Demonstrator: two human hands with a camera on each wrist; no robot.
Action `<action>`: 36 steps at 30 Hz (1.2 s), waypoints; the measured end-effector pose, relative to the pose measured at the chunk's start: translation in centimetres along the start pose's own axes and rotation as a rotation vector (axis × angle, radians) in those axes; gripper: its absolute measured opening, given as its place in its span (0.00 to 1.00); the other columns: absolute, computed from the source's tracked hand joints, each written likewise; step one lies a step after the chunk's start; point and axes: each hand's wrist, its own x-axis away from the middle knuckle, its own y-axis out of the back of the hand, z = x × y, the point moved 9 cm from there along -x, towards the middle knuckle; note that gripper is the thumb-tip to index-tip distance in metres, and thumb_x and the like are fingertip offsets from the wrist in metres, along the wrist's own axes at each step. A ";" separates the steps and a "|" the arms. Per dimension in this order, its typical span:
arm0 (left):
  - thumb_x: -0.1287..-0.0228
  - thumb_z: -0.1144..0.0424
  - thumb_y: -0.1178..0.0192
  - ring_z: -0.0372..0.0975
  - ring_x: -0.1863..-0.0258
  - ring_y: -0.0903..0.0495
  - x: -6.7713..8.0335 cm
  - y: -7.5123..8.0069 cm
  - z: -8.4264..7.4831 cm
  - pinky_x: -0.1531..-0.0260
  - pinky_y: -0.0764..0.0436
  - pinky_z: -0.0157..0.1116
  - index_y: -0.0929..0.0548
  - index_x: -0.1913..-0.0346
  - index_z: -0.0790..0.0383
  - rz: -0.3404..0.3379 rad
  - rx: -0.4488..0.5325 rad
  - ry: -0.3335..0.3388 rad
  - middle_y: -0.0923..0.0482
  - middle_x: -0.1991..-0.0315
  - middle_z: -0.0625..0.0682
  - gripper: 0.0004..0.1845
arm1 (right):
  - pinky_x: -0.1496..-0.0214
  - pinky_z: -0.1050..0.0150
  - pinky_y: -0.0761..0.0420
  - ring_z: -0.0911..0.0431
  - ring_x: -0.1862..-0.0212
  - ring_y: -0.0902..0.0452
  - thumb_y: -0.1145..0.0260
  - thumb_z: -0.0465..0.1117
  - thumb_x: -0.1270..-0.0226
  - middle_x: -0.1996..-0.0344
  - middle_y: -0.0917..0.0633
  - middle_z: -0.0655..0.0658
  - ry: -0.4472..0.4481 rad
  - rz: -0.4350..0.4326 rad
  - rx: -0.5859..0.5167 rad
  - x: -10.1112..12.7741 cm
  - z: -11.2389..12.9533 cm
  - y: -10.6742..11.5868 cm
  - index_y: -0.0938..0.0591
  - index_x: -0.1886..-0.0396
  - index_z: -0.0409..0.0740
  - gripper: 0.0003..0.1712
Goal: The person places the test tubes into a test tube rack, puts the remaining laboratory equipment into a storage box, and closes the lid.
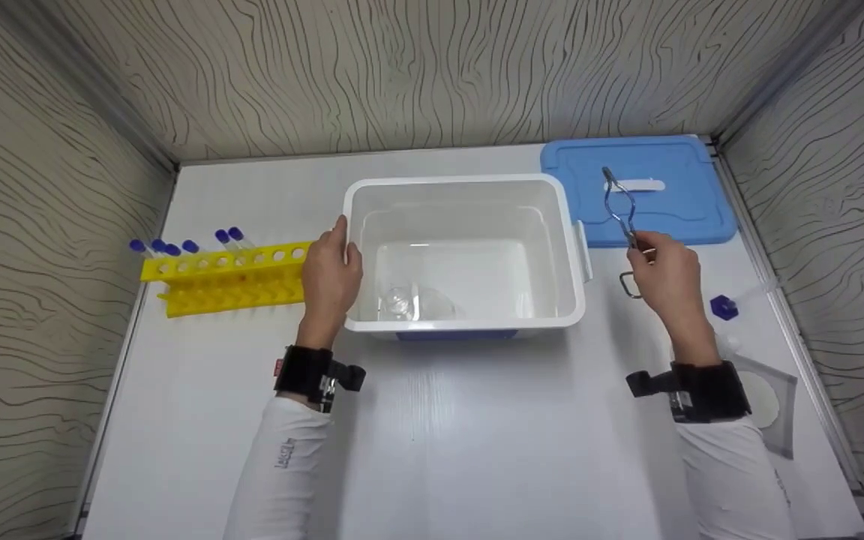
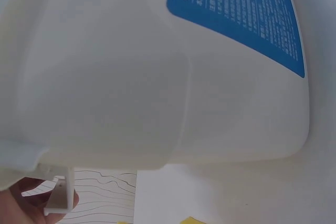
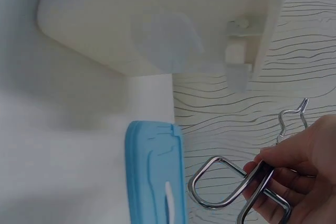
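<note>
Surroundings: wood-grain panels on three sides enclose a white counter (image 1: 477, 420)
Tongs, position: metal tongs (image 1: 622, 217) are held above the counter, right of the white tub (image 1: 464, 187), their far part over the blue lid (image 1: 672, 217)
Tongs, axis: long axis runs near to far in the head view, leaning slightly left at the far end; the shaped tips point away from the person, the loop handles point toward the person
Tongs, appearance: bright bent steel wire, two arms crossing at a pivot, rounded loop handles (image 3: 218, 184) at the near end, wavy gripping ends at the far end
Right hand: right hand (image 1: 668, 274) has its fingers and thumb curled round the tongs near the loop handles; the right wrist view shows the fingers (image 3: 294, 166) wrapped over the wire
Left hand: left hand (image 1: 331, 270) rests against the left outer wall and rim of the white tub, fingers fairly straight, thumb at the rim; it holds nothing else
Tub: rectangular, open-topped, white, with a blue label (image 2: 236, 14) on its near outer wall; it stands mid-counter
Tub contents: clear glassware (image 1: 417, 304) lies on the bottom at the near-left corner
Lid: flat on the counter at the far right, touching the back corner
Rack: yellow rack (image 1: 226, 277) left of the tub, just beside the left hand, carrying blue-capped tubes (image 1: 192, 244) in its far-left holes
Other items: small blue cap (image 1: 723, 307) right of the right hand; clear bag (image 1: 769, 405) at the near right edge
</note>
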 end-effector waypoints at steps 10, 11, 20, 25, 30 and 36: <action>0.28 0.64 0.48 0.49 0.46 0.18 -0.1 -0.1 -0.1 0.40 0.19 0.46 0.32 0.28 0.62 0.011 0.007 0.016 0.18 0.46 0.63 0.27 | 0.54 0.45 0.17 0.37 0.51 0.17 0.42 0.36 0.27 0.50 0.16 0.28 0.121 0.022 -0.052 -0.2 6.5 2.2 0.21 0.40 0.31 0.20; 0.28 0.64 0.48 0.49 0.46 0.18 -0.2 -0.1 -0.2 0.39 0.20 0.45 0.32 0.28 0.61 0.011 0.006 0.015 0.18 0.46 0.63 0.27 | 0.55 0.46 0.17 0.37 0.52 0.17 0.41 0.35 0.28 0.50 0.16 0.28 0.145 0.032 -0.053 -0.2 7.2 2.1 0.20 0.41 0.31 0.19; 0.28 0.63 0.48 0.49 0.45 0.18 -0.4 -0.1 -0.1 0.39 0.20 0.45 0.32 0.28 0.61 0.010 -0.017 0.013 0.18 0.45 0.63 0.27 | 0.61 0.52 0.16 0.41 0.58 0.17 0.41 0.31 0.31 0.57 0.15 0.31 0.289 0.195 0.026 -0.1 12.2 0.1 0.18 0.44 0.31 0.18; 0.27 0.63 0.48 0.50 0.45 0.18 -0.3 -0.2 -0.1 0.38 0.20 0.45 0.33 0.27 0.61 0.019 -0.019 0.011 0.18 0.45 0.63 0.27 | 0.65 0.56 0.17 0.44 0.60 0.17 0.42 0.29 0.32 0.58 0.15 0.32 0.345 0.318 0.095 -0.7 13.8 -1.8 0.17 0.46 0.30 0.17; 0.28 0.64 0.49 0.53 0.48 0.18 -0.3 0.1 -0.3 0.42 0.19 0.48 0.31 0.28 0.64 0.002 -0.019 -0.007 0.18 0.48 0.65 0.26 | 0.63 0.54 0.17 0.43 0.60 0.16 0.42 0.29 0.33 0.57 0.14 0.31 0.375 0.397 0.139 -1.2 14.6 -3.5 0.16 0.47 0.31 0.18; 0.28 0.64 0.49 0.53 0.49 0.18 -0.3 0.2 -0.4 0.44 0.18 0.48 0.30 0.29 0.63 -0.008 -0.026 -0.010 0.17 0.49 0.65 0.26 | 0.61 0.51 0.19 0.44 0.62 0.19 0.42 0.28 0.35 0.60 0.13 0.32 0.408 0.455 0.244 -1.4 14.8 -5.8 0.14 0.52 0.32 0.16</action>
